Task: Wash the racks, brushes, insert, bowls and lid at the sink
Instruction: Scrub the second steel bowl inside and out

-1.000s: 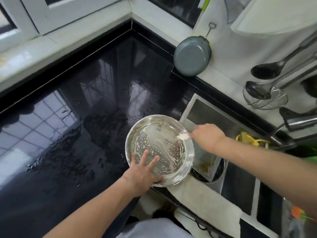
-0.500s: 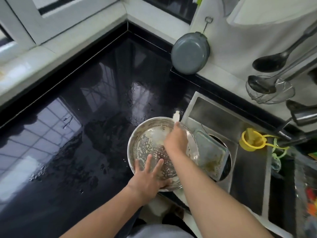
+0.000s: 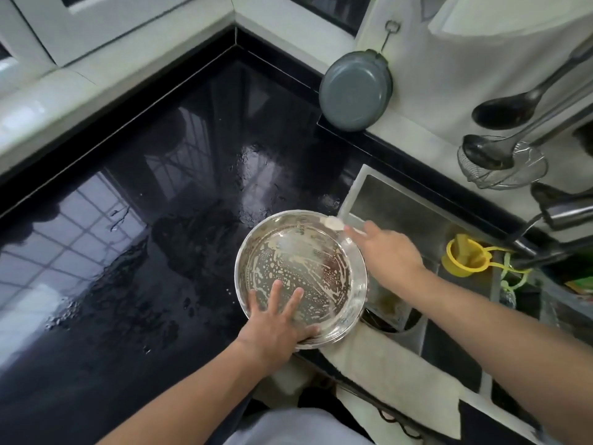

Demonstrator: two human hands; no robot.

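A round steel bowl [image 3: 308,261], streaked with soapy foam, sits on the wet black counter at the sink's left edge. My left hand [image 3: 276,322] rests on its near rim, fingers spread straight inside and thumb along the outer wall. My right hand [image 3: 385,252] is at the bowl's far right rim and grips a small brush [image 3: 333,222], whose whitish soapy head touches the rim. In the sink behind the bowl lies a square clear lid [image 3: 388,303], partly hidden by my right forearm.
The steel sink [image 3: 385,194] lies to the right, with a yellow strainer [image 3: 462,258] and the faucet [image 3: 558,213]. A grey pan [image 3: 353,91], ladles and a wire skimmer [image 3: 503,165] hang on the wall. A pale cloth [image 3: 391,374] drapes over the sink's front edge. The black counter [image 3: 160,220] is wet.
My right hand moved with the brush from inside the bowl's middle out to its far right rim. My left hand stayed on the near rim and the bowl kept its place.
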